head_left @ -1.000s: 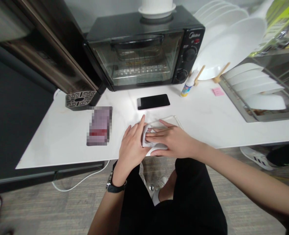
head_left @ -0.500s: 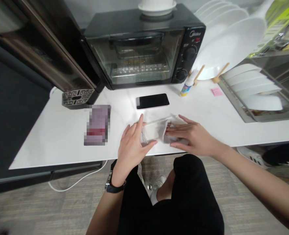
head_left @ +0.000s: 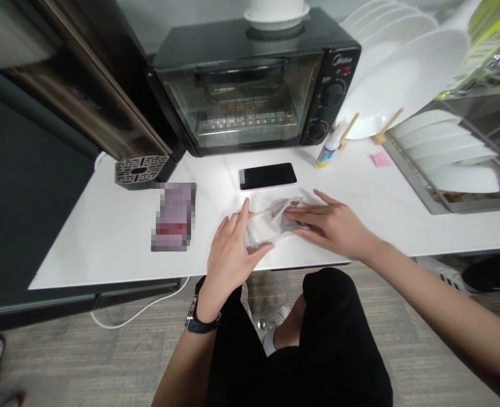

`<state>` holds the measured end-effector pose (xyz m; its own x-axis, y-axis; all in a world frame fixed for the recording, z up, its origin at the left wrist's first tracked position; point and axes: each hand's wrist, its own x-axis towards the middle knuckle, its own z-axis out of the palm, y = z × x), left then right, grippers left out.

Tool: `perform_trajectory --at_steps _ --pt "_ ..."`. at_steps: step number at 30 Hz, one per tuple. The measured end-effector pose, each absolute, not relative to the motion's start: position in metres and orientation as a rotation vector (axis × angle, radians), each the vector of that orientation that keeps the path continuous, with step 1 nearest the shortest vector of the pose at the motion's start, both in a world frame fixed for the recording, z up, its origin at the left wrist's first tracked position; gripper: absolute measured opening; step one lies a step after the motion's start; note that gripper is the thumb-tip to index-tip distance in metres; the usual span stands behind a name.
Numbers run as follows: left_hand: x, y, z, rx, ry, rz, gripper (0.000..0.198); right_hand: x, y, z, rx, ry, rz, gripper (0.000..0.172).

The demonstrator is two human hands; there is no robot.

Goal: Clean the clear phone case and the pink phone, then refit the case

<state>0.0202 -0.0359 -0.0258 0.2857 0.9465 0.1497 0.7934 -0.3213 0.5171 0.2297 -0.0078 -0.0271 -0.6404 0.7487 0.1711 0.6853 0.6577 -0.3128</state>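
While a white counter (head_left: 106, 237) bears a black toaster oven (head_left: 250, 102), the pressing before it probably goes best with a firm brace and light, even strokes. The right hand (head_left: 339, 226) angles inward, fingers outstretched (whether they pinch, I cannot tell), onto something crumpled. The left hand (head_left: 228, 246) spreads thumb and fingers loosely around one end of a pale, see-through case (head_left: 259, 229), between both hands near the front edge, seemingly part-covered by white cloth (head_left: 280, 217).

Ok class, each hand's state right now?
Left hand: open, thumb and fingers spread at the clear case.
Right hand: fingers on the white cloth; grip unclear.
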Motion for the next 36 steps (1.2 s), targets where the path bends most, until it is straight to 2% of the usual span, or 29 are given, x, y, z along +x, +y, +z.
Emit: perform_trajectory --at_steps 5,11,15,23,31,36 --pt "0.021 -0.035 -0.028 2.211 1.564 0.632 0.072 0.237 -0.027 -0.025 -1.165 -2.589 0.349 0.040" --pt "0.018 -0.036 -0.027 2.234 1.542 0.587 0.069 0.175 -0.038 -0.027 -0.981 -2.617 0.404 0.053" --pt "0.017 -0.037 -0.026 2.231 1.522 0.577 0.073 0.168 -0.029 -0.031 -1.022 -2.595 0.351 0.048" --pt "0.019 -0.037 -0.028 2.169 1.586 0.656 0.071 0.225 -0.035 -0.028 -1.345 -2.480 0.240 0.040" --pt "0.018 -0.038 -0.027 2.194 1.542 0.647 0.073 0.181 -0.038 -0.028 -1.018 -2.619 0.356 0.053" --pt "0.019 -0.038 -0.026 2.205 1.560 0.621 0.076 0.175 -0.023 -0.030 -0.960 -2.636 0.322 0.049"
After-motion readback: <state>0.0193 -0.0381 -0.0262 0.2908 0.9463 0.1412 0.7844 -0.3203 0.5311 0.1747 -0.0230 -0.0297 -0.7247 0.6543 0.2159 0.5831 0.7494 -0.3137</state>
